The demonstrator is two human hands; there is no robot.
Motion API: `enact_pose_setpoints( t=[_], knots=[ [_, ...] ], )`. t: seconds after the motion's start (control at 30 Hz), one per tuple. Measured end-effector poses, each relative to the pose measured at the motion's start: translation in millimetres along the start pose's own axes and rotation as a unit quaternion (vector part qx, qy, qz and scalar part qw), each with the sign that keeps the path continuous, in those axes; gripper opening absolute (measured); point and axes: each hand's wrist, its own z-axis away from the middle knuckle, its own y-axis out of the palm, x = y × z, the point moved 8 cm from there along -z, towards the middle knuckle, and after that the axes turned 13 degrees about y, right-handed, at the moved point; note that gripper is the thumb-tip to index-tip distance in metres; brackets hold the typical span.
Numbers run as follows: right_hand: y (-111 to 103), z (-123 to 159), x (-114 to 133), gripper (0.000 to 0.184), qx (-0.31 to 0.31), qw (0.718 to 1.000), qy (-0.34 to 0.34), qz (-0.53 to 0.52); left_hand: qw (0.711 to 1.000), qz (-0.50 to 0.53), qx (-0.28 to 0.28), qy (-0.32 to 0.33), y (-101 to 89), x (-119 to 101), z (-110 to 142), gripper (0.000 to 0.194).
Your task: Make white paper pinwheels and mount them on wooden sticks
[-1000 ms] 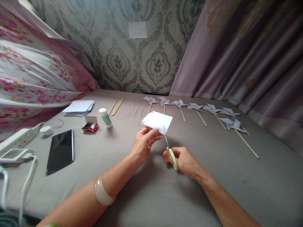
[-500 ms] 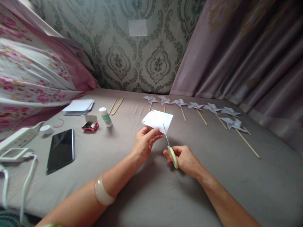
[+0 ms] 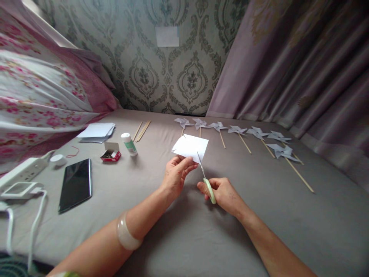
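Observation:
A white sheet of paper, with slits at its left and top corners, is pinched at its near edge by my left hand. My right hand grips scissors with pale green handles. The blades reach over the paper's near right corner, just right of my left fingertips. Their handles look close together. Beyond the paper, several white paper pinwheels on wooden sticks lie in a row, reaching off to the right.
On the left are a stack of paper, thin wooden sticks, a glue stick and a small red box of dark bits. Nearer lie a black phone, a white cap and a power strip with cables.
The scissor handles and my right hand have shifted very slightly left, with the blades at the same corner of the paper. The whole view has moved a little; my left hand keeps its hold.

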Motion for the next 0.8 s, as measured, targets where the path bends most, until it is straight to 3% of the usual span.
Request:
enact_pose_setpoints(
  t=[0.8],
  knots=[
    [3.3,-4.2,-0.7,0.054,-0.028,1.0,-0.006,-0.006,0.999,-0.012,-0.022,-0.025,-5.2,0.9,-3.1,0.027]
  ],
)
